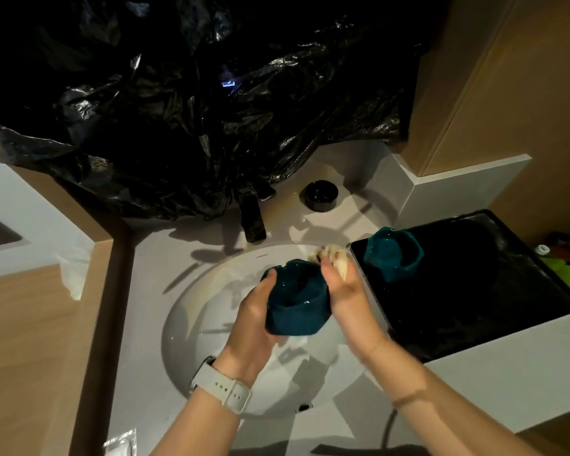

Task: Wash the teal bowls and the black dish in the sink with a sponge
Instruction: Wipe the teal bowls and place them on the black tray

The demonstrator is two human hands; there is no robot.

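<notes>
My left hand (255, 312) grips a teal bowl (297, 302) over the white sink (191, 311), with the bowl tipped so its opening faces away from me. My right hand (344, 291) holds a pale sponge (331, 256) against the bowl's far right rim. A second teal bowl (394, 253) lies tilted on the black tray (474, 291) to the right of the sink. The black dish (321, 194) stands on the grey counter behind the sink, right of the tap.
A dark tap (252, 220) rises at the back of the sink. Black plastic sheeting (195, 110) covers the wall above. Wooden panels flank the counter on both sides. A small clear packet (120, 444) lies at the counter's near left.
</notes>
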